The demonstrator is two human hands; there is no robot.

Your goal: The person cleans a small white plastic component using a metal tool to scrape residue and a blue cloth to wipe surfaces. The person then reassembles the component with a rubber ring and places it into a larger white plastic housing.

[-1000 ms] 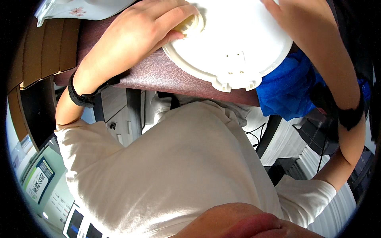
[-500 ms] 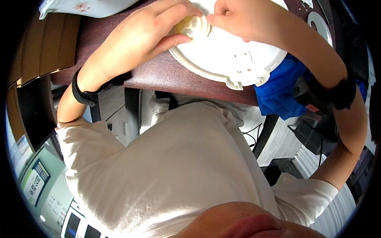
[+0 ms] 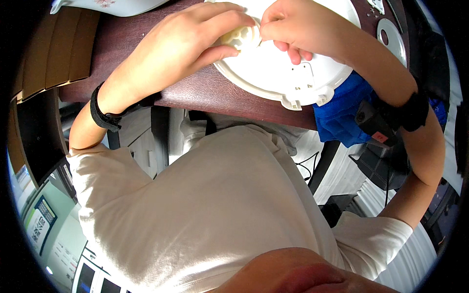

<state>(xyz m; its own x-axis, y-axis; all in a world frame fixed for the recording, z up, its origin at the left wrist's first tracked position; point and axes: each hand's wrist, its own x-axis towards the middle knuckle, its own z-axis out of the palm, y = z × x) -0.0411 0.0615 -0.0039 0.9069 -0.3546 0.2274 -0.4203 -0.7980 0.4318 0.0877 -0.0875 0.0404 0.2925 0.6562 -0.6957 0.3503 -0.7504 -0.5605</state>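
Observation:
My left hand is closed around a small round cream plastic part, thumb on its near side and fingers over its far side. Raised ribs or rings show inside that part. Thumb and forefinger of my right hand pinch together at the part's right edge; whatever sits between them is hidden. The other right fingers are loosely bent. Beneath both hands lies a large round white plastic housing, with a raised rim, small holes and clip-like tabs on its near edge.
The housing rests on a dark red-brown table. A blue cloth hangs at the table's near right edge. Farther right lies a white ring-shaped part. At left are brown cardboard and a white flower-patterned item.
My right hand has shifted slightly, and its lower fingers have come down and show more over the housing. The left hand keeps hold of the round part. The whole view has shifted a little.

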